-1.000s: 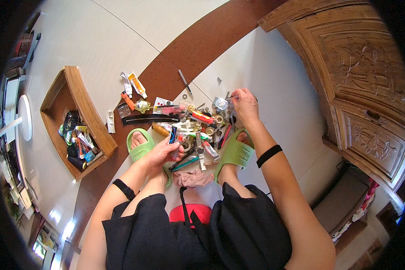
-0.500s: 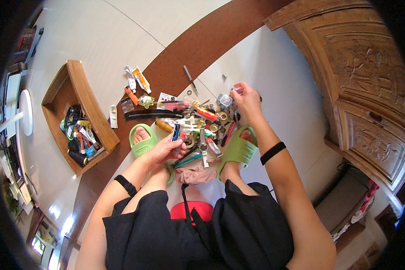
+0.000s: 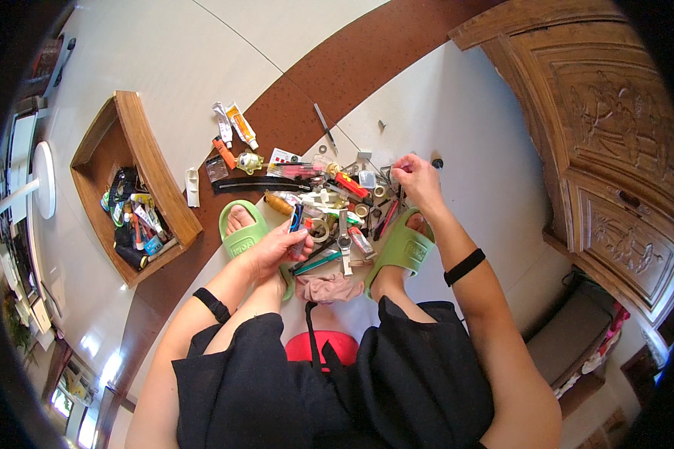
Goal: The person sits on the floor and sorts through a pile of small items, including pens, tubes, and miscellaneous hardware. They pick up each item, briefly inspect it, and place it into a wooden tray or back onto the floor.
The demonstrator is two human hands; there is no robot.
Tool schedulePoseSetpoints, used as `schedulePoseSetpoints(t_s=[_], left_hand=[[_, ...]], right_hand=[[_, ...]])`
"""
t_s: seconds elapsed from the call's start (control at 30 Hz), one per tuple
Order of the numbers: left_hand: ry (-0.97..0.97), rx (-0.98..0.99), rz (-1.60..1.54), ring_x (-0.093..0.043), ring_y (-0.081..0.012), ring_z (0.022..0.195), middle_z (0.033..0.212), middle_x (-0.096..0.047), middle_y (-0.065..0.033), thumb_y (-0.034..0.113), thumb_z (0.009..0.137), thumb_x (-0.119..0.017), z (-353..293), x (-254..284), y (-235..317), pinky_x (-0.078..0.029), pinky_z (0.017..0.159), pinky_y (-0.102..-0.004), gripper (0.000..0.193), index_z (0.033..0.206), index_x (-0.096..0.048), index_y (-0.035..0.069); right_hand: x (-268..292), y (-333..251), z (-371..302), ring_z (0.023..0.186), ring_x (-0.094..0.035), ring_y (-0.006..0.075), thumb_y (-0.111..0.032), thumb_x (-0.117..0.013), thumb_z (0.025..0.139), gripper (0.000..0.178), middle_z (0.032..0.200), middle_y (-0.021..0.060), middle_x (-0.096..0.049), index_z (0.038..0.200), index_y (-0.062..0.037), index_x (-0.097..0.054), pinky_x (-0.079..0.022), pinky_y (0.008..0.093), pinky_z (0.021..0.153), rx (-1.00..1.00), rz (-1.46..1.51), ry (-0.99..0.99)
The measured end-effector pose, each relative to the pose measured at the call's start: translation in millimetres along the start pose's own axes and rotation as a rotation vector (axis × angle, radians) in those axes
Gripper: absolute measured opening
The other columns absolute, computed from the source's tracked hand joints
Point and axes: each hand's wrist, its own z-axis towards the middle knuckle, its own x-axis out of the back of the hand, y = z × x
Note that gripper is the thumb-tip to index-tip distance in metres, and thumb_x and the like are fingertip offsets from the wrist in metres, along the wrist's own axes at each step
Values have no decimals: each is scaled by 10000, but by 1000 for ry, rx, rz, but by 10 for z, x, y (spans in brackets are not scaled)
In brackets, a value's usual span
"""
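Observation:
My left hand is closed round a slim blue-and-black object whose kind I cannot make out, above the near left edge of a pile of small things. At the pile's far right edge my right hand has its fingers pinched together; what they hold, if anything, is too small to tell. Close to it lie a small clear plastic box and a red and yellow packet. Nearer me are a wristwatch, a teal pen-like stick, tape rolls and a crumpled pink cloth.
A wooden drawer with tubes and a dark spool stands on the left. Two squeezed tubes, a black zipper strip and a white plastic piece lie beyond my green slippers. A carved wooden cabinet stands at right.
My right hand has moved slightly nearer and right, away from the clear plastic box, which now lies in the pile. The left hand keeps its hold. The whole view has shifted a little.

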Motion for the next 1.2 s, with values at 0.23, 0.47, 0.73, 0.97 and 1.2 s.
schedulePoseSetpoints(t_s=[0.23, 0.47, 0.73, 0.97, 1.2], left_hand=[[7, -25, -38, -572, -95, 778, 870, -595, 14, 310, 914, -556, -44, 8, 14, -488, 716, -265, 327, 1181, -473, 140], [-8, -8, -13, -571, -94, 768, 868, -592, 13, 309, 920, -547, -14, 38, -20, -490, 713, -262, 326, 1187, -466, 140], [9, -12, -30, -565, -86, 750, 872, -589, 9, 300, 928, -535, -29, 22, -19, -491, 678, -239, 285, 1153, -470, 139], [-13, -5, -26, -562, -97, 747, 870, -585, 5, 291, 924, -542, 1, 73, -66, -499, 679, -256, 275, 1140, -470, 136], [-5, 39, -27, -577, -117, 774, 870, -582, 8, 285, 919, -556, 2, 35, -76, -511, 688, -276, 295, 1164, -476, 142]], right_hand=[[-79, -181, 22, 852, -624, 279, -222, -605, 781, 147, 902, 79, -655, 883, -127, -653, -494, 399, 733, 140, -277, 109], [-47, -154, -156, 849, -628, 271, -248, -608, 781, 175, 896, 75, -660, 899, -125, -648, -495, 393, 718, 83, -490, -8], [-147, -121, -107, 804, -633, 263, -225, -617, 760, 171, 839, 83, -658, 865, -91, -635, -501, 377, 703, 158, -417, -19], [104, 72, 235, 624, -578, 78, -170, -666, 742, 180, 705, 14, -617, 851, -39, -608, -462, 231, 596, 38, 409, -64], [-28, -334, 576, 849, -628, 258, -269, -621, 796, 254, 886, 98, -657, 968, -83, -636, -492, 373, 736, 177, -26, 139]])
